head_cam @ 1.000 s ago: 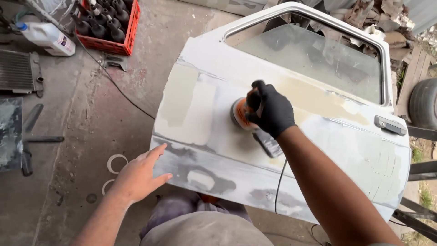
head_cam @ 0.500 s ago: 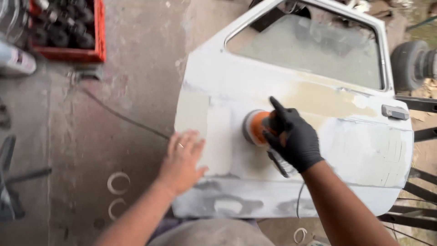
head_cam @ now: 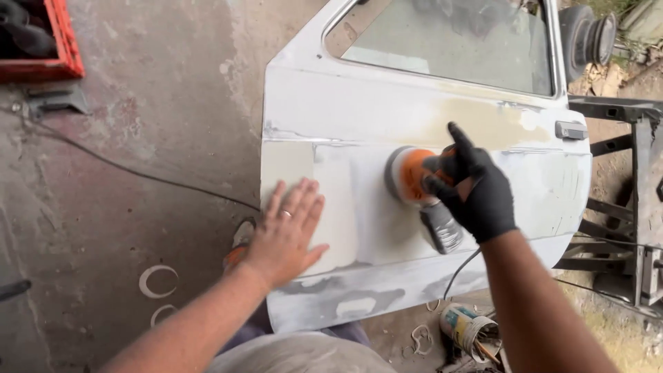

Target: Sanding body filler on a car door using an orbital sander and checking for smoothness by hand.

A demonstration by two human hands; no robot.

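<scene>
A white car door (head_cam: 387, 117) with patches of grey and beige filler lies flat in front of me, its window at the far side. My right hand (head_cam: 476, 190), in a black glove, grips an orange and grey round sander (head_cam: 413, 176) pressed on the middle of the panel. Its cord (head_cam: 461, 271) trails off the near edge. My left hand (head_cam: 286, 231), bare with a ring, rests flat with fingers spread on the left part of the panel, a hand's width from the sander.
A red crate (head_cam: 48, 48) stands at the far left on the concrete floor (head_cam: 138, 138), with a black cable (head_cam: 131, 173) crossing it. A metal stand (head_cam: 621, 207) holds the door at the right. A tin with tools (head_cam: 469, 328) sits below the door's near edge.
My left hand slid from the door's near edge up onto the panel and lies flat. The sander and my right hand moved right along the panel. My head came closer.
</scene>
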